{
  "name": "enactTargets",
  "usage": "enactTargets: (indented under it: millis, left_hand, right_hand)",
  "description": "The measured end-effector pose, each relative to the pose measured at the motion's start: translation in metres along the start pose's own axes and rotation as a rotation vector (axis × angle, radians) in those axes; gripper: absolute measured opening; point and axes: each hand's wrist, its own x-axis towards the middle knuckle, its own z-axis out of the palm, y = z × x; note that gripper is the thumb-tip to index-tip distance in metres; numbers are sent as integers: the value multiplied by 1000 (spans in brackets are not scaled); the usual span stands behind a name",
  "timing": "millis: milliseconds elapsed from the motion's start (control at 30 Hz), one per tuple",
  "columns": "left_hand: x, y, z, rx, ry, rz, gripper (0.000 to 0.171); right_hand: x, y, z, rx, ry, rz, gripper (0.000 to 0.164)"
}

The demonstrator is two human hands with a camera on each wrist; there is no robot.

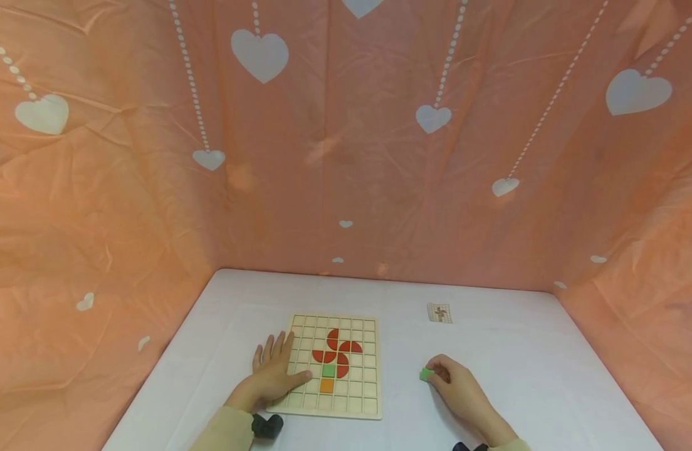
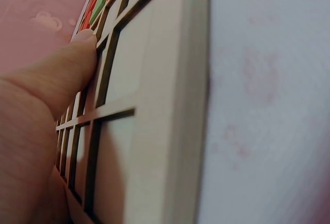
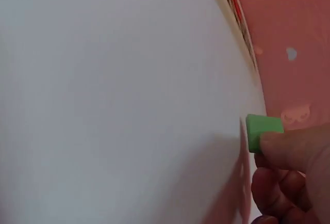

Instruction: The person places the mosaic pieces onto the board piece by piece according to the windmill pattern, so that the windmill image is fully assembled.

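Observation:
A pale wooden grid board (image 1: pixel 364 401) lies on the white table, left of the middle. Red quarter-round pieces (image 1: pixel 333 338) form a pinwheel in its cells. Below them sit a green square (image 1: pixel 328 370) and an orange square (image 1: pixel 326 386), one above the other. My left hand (image 1: pixel 272 376) rests on the board's left edge with its fingers spread and its thumb (image 2: pixel 67 69) lying over the grid. Right of the board, my right hand (image 1: pixel 459 388) pinches a green square tile (image 3: pixel 264 128) between thumb and fingers; the other fingers are curled.
A small pattern card (image 1: pixel 439 313) showing a pinwheel on a grid lies toward the back right of the white table (image 1: pixel 509 332). Orange cloth (image 1: pixel 380 156) printed with white hearts hangs behind the table and along both sides.

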Motion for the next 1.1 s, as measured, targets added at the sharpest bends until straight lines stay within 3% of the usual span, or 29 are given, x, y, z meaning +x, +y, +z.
enactTargets:
  millis: [167,300,700,900,1100]
  left_hand:
    - [0,-1,-1,-4,1,4,104]
    - [1,-1,0,0,-3,3,104]
    - [4,-3,2,15,0,-1,106]
    - [4,-5,3,40,3,5,106]
    - [2,-4,1,50,3,11,106]
  right_hand:
    - [8,-21,19,52,-16,-49,10]
    - [11,-41,36,99,-77,-76,11]
    - [3,-90,87,188,-201,-222,9]
    - [-4,-106,108,157,-249,-250,9]
    - [-7,-111,120,82,-241,-268,8]
